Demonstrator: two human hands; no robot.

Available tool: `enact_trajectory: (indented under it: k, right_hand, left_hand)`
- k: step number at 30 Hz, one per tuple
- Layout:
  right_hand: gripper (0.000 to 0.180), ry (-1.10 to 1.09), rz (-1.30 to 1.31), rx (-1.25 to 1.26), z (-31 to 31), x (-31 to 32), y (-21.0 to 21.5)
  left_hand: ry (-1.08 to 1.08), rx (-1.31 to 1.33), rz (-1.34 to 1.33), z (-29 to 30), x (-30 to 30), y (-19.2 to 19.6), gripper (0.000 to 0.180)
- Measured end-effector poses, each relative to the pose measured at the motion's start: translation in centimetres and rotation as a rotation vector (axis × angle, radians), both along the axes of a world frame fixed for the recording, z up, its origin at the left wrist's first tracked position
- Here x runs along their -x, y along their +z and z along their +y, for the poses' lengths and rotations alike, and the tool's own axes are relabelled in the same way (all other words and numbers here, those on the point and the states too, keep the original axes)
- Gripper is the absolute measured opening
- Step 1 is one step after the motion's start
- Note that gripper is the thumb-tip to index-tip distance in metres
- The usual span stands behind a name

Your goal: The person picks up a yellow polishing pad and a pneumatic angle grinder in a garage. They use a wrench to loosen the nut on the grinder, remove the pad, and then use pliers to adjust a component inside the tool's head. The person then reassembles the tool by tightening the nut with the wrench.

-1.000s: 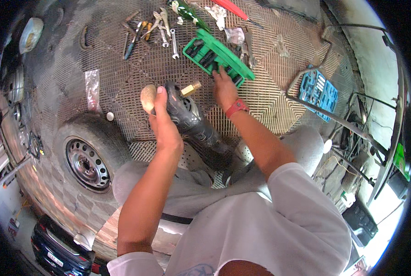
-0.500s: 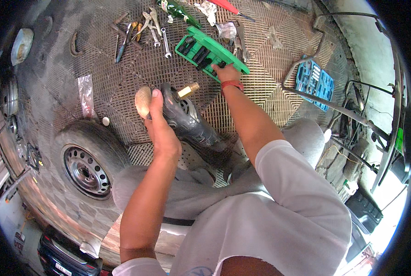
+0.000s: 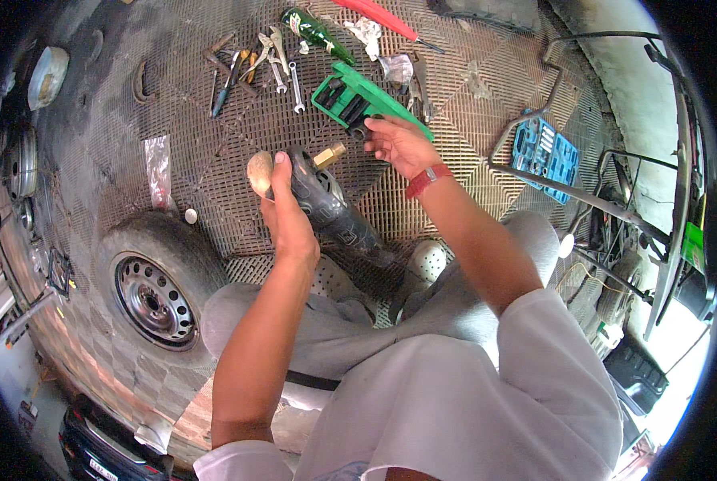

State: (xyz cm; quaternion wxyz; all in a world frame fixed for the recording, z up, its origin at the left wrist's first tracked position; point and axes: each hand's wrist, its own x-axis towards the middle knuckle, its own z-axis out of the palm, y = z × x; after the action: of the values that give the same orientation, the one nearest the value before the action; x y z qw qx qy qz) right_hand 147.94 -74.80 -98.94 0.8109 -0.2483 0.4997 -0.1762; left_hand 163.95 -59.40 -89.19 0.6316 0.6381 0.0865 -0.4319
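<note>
My left hand (image 3: pixel 290 224) is closed on the side handle (image 3: pixel 260 172) of a black power tool (image 3: pixel 338 220), shaped like an angle grinder. The handle ends in a rounded tan knob. From the tool's head a brass-coloured hex fitting (image 3: pixel 330 155) points toward my right hand. The tool's body slants down between my legs. With my right hand (image 3: pixel 407 150) I pinch a short black socket (image 3: pixel 361 131) at the edge of a green socket case (image 3: pixel 407 115). Several black sockets lie in the open case.
Beyond the case lie wrenches (image 3: pixel 296 88), pliers, a green bottle (image 3: pixel 318 36) and a red-handled tool (image 3: pixel 378 18). A wheel with tire (image 3: pixel 156 301) is at my left. To the right are a blue tool case (image 3: pixel 547 156) and a bent metal frame (image 3: pixel 583 188) above the mat.
My right hand has drawn back from inside the green case and turned over, with a black socket now in its fingers. The left hand keeps its hold on the power tool.
</note>
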Motion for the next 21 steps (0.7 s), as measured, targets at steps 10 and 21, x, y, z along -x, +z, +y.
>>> enact_trajectory:
  k: [10,21]
  right_hand:
    - [0.044,0.141,-0.125,0.343,1.6,0.4,9.8]
    - [0.024,0.642,0.034,0.535,-1.4,0.8,11.7]
  left_hand:
    - [0.013,-0.014,0.008,-0.8,0.7,1.0,0.059]
    - [-0.057,-0.005,0.034,-1.2,0.9,1.3,0.049]
